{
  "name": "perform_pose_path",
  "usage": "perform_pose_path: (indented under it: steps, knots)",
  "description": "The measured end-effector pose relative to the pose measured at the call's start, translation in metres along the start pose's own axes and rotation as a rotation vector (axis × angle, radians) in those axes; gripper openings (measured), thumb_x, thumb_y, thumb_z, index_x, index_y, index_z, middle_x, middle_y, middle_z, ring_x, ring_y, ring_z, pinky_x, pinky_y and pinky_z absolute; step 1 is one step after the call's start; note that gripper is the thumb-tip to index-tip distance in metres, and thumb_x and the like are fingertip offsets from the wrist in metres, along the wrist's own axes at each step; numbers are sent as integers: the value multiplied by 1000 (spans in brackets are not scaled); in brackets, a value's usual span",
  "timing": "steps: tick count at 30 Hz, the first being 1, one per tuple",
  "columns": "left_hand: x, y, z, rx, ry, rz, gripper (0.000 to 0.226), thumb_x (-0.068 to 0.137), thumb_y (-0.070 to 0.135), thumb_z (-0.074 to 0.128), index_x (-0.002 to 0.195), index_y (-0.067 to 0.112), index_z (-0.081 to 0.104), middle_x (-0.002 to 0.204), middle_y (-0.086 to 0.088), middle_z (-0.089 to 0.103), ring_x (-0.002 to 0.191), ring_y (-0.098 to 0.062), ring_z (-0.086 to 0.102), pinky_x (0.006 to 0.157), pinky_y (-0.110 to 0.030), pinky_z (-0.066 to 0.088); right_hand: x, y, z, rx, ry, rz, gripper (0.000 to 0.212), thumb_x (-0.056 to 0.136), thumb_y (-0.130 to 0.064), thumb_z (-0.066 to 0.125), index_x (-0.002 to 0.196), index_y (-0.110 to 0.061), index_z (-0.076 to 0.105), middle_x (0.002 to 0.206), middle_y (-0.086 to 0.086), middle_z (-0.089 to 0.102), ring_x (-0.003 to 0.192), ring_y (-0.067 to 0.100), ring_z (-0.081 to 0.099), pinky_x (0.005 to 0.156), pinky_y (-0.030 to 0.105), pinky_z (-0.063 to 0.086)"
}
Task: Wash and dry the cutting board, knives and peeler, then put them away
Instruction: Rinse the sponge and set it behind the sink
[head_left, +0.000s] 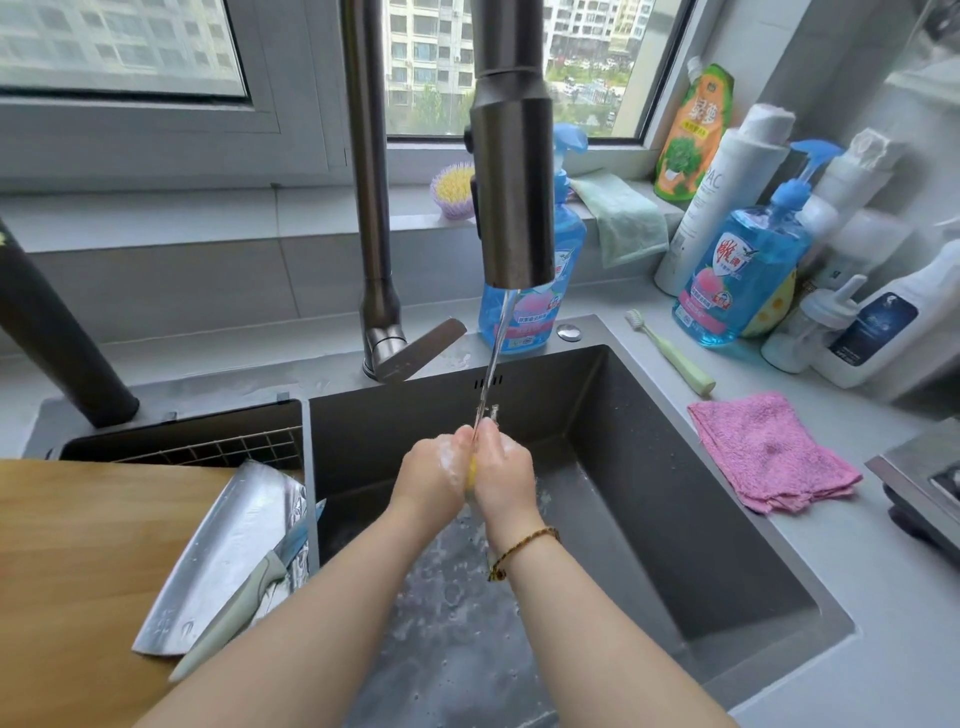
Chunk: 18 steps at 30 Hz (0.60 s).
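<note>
While my soapy left hand (434, 467) and right hand (506, 467) clasp the yellow-handled peeler (471, 467) under the tap (511, 182) over the sink (649, 467), I judge it light, stiff, slippery; best held by its handle.

Head camera — facing forward and down, close above the sink (675, 519).

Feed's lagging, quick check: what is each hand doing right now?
Left hand: grips the yellow-handled peeler.
Right hand: grips the same peeler, its metal end sticking out above.
</note>
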<state>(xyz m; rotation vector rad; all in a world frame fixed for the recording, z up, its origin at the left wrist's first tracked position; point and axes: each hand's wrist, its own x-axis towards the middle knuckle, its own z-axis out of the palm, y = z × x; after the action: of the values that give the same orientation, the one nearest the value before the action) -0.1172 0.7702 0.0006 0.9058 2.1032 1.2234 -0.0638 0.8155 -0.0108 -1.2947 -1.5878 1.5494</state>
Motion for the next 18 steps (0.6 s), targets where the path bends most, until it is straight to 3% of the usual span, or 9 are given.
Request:
perform_pose_path:
  steps: [3,5,6,9,12,14,18]
  knots:
    - [5,1,0,-347,-14,-206,28,100,27,31,87,15,53,82,-3,53,77,-20,53,57,-25,37,0,-8,-6,342,-57,331,33,99,-31,35,72,-14,47,66,4,48,57,14,47,46,22,38]
    - [2,-1,-5,-606,-74,-326,9,95,26,45,95,20,51,90,-3,51,77,-15,52,60,-25,44,-3,-11,-10,516,-114,310,21,99,-27,36,88,-14,49,78,5,49,66,15,49,53,26,43]
    - [0,-3,-5,-663,-82,-331,8,93,25,49,100,21,50,93,-3,50,79,-16,52,62,-26,45,-7,-12,-11,477,-131,226,15,98,-24,37,96,-14,48,83,4,48,70,13,49,56,24,44]
    - [-6,-2,-3,-568,52,-135,8,91,16,53,92,24,49,90,-1,49,77,-13,49,60,-23,42,-17,-7,-7,189,-128,-82,5,97,-19,40,101,-21,39,91,-5,44,77,3,47,60,8,43]
    - [-12,0,-1,-368,189,50,23,94,16,47,71,20,45,71,1,47,64,-9,45,54,-13,40,-23,-3,0,56,-137,-225,14,97,-21,39,84,-27,36,84,-7,44,74,1,47,59,6,43]
    - [-12,0,-2,-308,235,94,35,95,18,43,61,16,41,59,1,43,54,-9,40,45,-9,34,-22,-7,1,43,-137,-243,21,97,-22,39,76,-23,37,74,-7,45,66,2,45,57,9,41]
    - [-7,1,-2,-229,272,140,43,96,17,41,53,19,47,55,2,48,53,-7,45,47,-9,35,-14,-8,7,-52,-81,-261,29,98,-23,37,73,-11,48,72,2,52,69,12,51,68,28,45]
